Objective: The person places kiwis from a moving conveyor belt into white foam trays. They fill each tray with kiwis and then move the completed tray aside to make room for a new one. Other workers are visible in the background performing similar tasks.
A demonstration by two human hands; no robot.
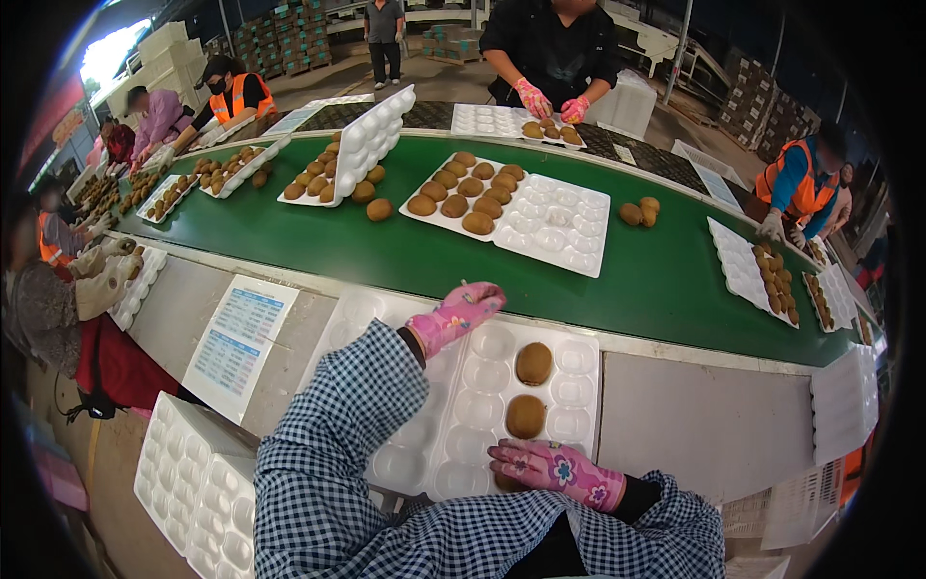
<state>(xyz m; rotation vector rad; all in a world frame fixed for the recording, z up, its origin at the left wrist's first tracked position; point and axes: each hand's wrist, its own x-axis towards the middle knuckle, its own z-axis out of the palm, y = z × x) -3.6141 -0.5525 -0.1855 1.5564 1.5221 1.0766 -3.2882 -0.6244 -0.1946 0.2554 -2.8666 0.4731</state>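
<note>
In front of me lies an open white moulded fruit tray (478,411) with rounded cups. Two brown kiwifruit (534,363) sit in the middle column of its right half. My right hand (561,470), in a pink flowered glove, lies over a third kiwifruit (511,483) in that column, near my body. Most of that fruit is covered, so its grip is unclear. My left hand (457,316), gloved alike, hovers over the tray's far edge beside the green conveyor belt (318,246). Its fingers are together and bent; the palm side is hidden.
On the belt stand a half-filled tray (553,221), loose kiwifruit (638,213) and a tilted tray (372,148). Printed sheet (242,340) lies left on the metal worktop (702,412). Stacked trays (192,481) stand lower left. A co-worker's gloved hands (553,105) handle fruit opposite.
</note>
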